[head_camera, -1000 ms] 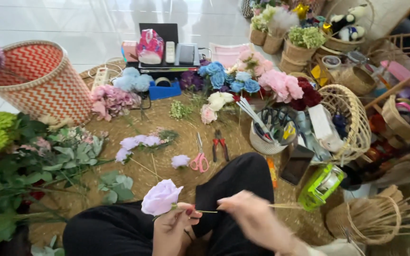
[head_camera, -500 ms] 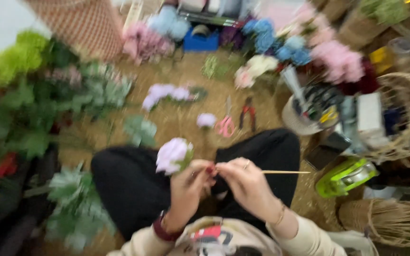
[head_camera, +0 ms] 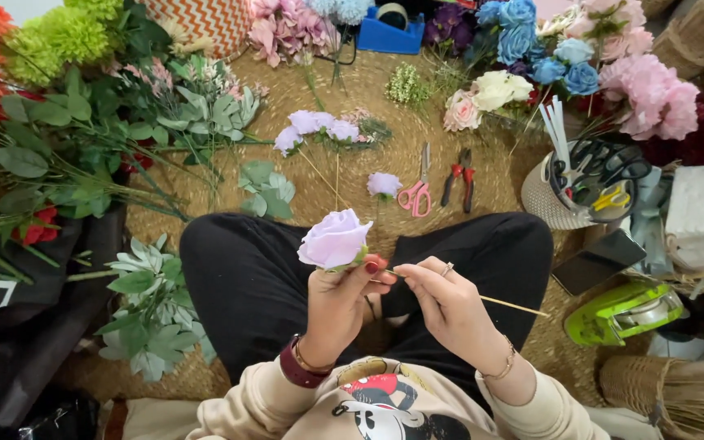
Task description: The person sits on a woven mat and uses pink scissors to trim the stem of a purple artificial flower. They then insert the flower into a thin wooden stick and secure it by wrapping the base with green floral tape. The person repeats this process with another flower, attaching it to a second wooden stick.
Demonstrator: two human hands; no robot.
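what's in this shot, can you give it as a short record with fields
left hand: left hand holds a pale purple rose upright by its base
right hand: right hand pinches a thin stick that points toward the rose's base
lap: black trousers, legs crossed
mat: woven mat with pink scissors and red pliers lying side by side, apart
left side: green foliage
right side: green tape dispenser, white tool basket
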